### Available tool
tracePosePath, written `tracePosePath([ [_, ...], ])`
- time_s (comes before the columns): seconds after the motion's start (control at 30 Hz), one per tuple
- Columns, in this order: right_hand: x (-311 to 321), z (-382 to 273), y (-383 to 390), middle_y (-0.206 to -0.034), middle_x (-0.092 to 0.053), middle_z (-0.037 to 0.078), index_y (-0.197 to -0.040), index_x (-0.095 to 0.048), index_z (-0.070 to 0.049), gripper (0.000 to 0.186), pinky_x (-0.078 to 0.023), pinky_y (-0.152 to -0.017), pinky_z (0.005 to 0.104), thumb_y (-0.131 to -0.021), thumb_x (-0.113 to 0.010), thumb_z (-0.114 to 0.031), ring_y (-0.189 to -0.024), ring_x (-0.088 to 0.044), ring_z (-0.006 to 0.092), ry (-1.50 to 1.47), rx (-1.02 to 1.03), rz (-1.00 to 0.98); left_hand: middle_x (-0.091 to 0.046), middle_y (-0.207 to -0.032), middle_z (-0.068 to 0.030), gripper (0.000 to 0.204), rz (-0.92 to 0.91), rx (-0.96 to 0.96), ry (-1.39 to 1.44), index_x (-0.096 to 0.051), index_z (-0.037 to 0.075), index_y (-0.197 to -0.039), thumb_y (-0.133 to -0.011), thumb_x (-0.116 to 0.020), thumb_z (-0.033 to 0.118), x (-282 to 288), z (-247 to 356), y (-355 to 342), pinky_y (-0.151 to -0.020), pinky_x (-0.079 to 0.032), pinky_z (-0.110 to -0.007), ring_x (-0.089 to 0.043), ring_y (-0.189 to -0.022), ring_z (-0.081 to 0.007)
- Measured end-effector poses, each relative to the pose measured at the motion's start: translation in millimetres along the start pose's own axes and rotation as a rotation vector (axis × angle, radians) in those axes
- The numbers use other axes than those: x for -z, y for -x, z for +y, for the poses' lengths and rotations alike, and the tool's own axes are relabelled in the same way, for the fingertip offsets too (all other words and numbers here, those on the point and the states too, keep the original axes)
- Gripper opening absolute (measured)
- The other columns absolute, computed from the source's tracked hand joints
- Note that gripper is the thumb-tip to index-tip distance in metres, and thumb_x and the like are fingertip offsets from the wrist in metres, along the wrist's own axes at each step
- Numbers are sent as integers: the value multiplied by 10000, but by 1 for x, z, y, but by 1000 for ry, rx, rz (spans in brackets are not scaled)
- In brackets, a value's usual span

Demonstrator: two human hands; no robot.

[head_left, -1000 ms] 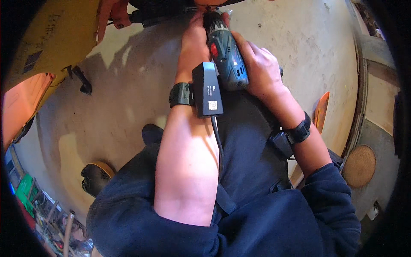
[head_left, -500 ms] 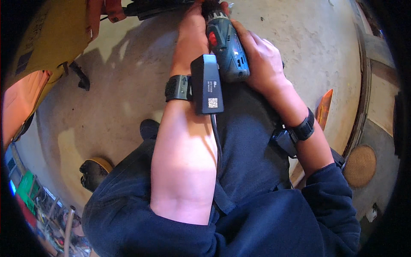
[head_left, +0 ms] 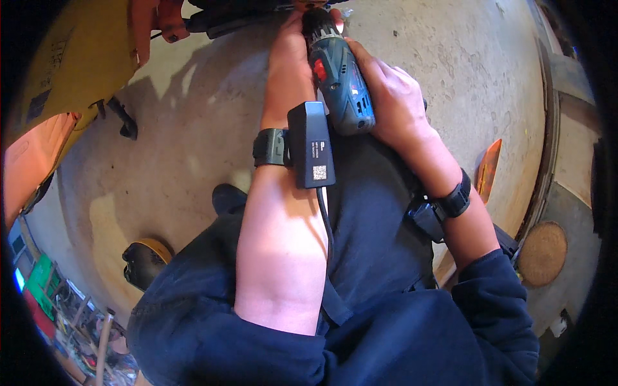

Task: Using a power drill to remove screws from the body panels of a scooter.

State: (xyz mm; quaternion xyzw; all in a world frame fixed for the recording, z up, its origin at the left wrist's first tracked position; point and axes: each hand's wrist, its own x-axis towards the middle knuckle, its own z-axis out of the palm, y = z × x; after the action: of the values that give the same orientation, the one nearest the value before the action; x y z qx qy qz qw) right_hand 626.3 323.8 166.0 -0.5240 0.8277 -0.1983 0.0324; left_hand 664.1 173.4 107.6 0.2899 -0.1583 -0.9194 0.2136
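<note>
A blue cordless drill (head_left: pixel 347 87) with a red switch and a dark chuck (head_left: pixel 317 24) points away from me, toward the top of the picture. My right hand (head_left: pixel 396 96) is wrapped round its grip; the trigger is hidden beneath the drill's body. Beside the front of the drill lies my left hand (head_left: pixel 290 55). Its fingers curl under the chuck, with a fingertip showing on the far side. Most of those fingers are hidden by the drill, and the chuck's tip is near a dark part at the top edge.
Left of my arms stands a yellow panel (head_left: pixel 84 58) with orange parts. A black and yellow round piece (head_left: pixel 147 260) rests on the concrete floor (head_left: pixel 174 135). An orange pointed piece (head_left: pixel 489 170) and a round woven mat (head_left: pixel 543 254) are at right; clutter (head_left: pixel 77 315) fills the lower left.
The drill and both hands sit slightly lower in the picture, and more of the chuck shows. The grip of my right hand on the drill looks the same.
</note>
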Motion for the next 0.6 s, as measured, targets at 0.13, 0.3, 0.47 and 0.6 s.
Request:
tracePosePath([
  [0.13, -1, 2, -1, -1031, -676, 192, -1411, -446, -96, 703, -526, -809, 442, -753, -685, -167, -944, -654, 391, -93, -40, -5, -667, -963, -59, 276, -4, -19, -12, -626, 49, -1073, -972, -539, 290, -1, 3, -3, -748, -525, -317, -640, -854, -186],
  [0.3, -2, 2, -1, -1035, -675, 191, -1413, -439, -92, 717, -524, -814, 444, -747, -690, -170, -953, -651, 394, -111, -51, -10, -669, -964, -60, 278, 12, -25, -21, -627, 49, -1074, -971, -540, 293, -3, 5, -7, -749, -524, -318, -640, -853, -187],
  [0.47, -2, 4, -1, -1033, -672, 198, -1421, -431, -88, 737, -523, -804, 445, -740, -698, -176, -938, -646, 404, -76, 2, 9, -671, -966, -60, 281, 33, -23, -35, -629, 50, -1074, -969, -541, 295, 1, 2, -5, -750, -522, -318, -640, -852, -187],
  [0.6, 2, 1, -3, -1029, -670, 196, -1423, -428, -79, 750, -519, -785, 445, -735, -707, -186, -913, -643, 405, -80, -19, -8, -673, -968, -60, 283, 43, -30, -38, -630, 50, -1075, -968, -543, 297, -1, 1, -9, -751, -521, -319, -640, -851, -187],
])
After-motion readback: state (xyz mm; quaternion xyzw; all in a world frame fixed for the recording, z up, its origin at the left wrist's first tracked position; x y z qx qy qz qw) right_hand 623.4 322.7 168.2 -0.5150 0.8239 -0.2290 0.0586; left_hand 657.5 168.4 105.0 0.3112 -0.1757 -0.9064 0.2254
